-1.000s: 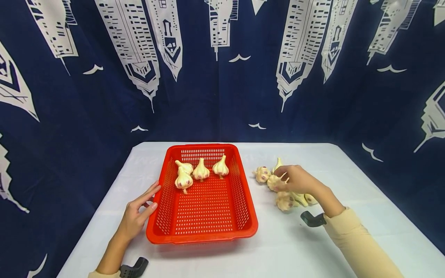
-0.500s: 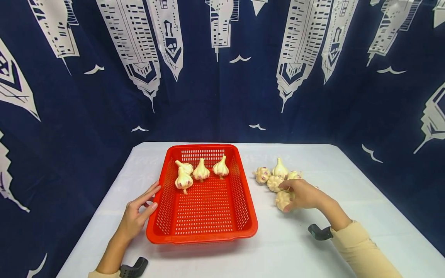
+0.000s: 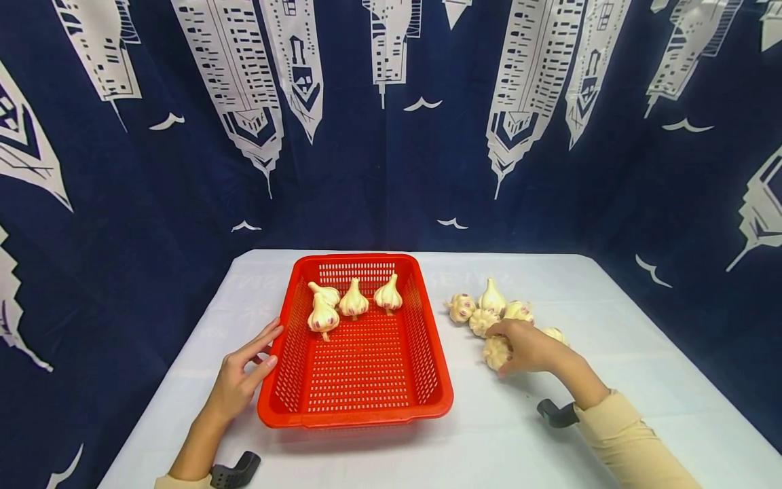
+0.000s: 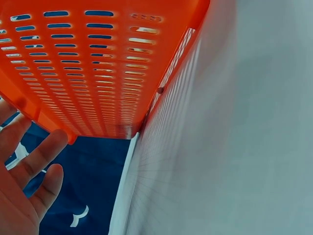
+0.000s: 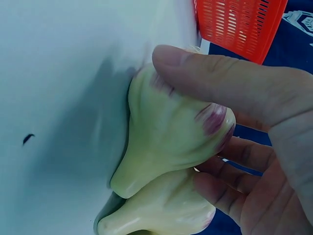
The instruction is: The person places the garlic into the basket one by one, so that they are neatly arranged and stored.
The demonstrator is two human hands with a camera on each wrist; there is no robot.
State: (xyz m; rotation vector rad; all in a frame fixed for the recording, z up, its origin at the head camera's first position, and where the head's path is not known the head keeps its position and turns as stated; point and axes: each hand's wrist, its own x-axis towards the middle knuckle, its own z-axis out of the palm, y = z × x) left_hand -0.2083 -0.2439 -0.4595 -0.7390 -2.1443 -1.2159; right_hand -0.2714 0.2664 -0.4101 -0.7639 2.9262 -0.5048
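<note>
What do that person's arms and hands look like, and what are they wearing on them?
The left hand and right hand are bare: no gloves, and no rings that I can see. The right sleeve is plain and cream-coloured; only a bit of the matching left sleeve shows. Near each sleeve's end, a dark, curved gadget sticks out.

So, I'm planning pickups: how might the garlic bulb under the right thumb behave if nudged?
The garlic bulb would probably swivel, given its rounded body and tapered neck. Its smooth, faintly glossy skin might feel slippery. It's likely firm, since no dent shows.
</note>
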